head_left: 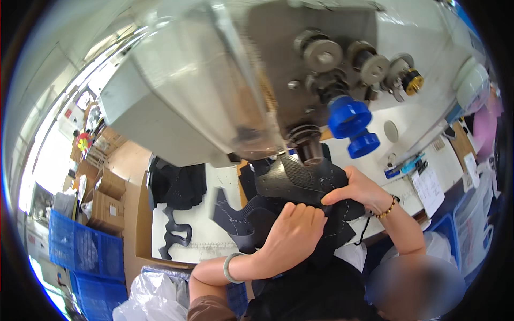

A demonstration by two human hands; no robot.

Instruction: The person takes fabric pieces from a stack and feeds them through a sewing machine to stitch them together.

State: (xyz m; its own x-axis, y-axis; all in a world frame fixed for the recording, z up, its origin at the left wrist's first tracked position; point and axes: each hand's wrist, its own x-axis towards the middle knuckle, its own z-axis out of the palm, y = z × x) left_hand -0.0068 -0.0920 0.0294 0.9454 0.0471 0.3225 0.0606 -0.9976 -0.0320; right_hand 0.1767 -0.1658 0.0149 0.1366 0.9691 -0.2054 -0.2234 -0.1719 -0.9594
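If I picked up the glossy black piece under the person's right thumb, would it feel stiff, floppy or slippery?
The glossy black piece looks thin and sheet-like, so it would probably be light and bend rather than snap. Its sheen suggests a smooth, maybe slightly slippery face. Its broad shape makes rolling unlikely.

I can see a black cut-out piece (pixel 289 179) held right below the sewing machine (pixel 284 64), its upper edge in under the machine's head. The part nearest the machine has a dark sheen, a finely textured patch and small dots. A pointed, matte arm (pixel 241 219) juts out to the left of the machine's working point, slanting and marked with dashed pale lines. More dashed lines run down the right side, which spreads into angular tabs toward the worker. Its middle is partly covered, so I can't tell how many layers there are.
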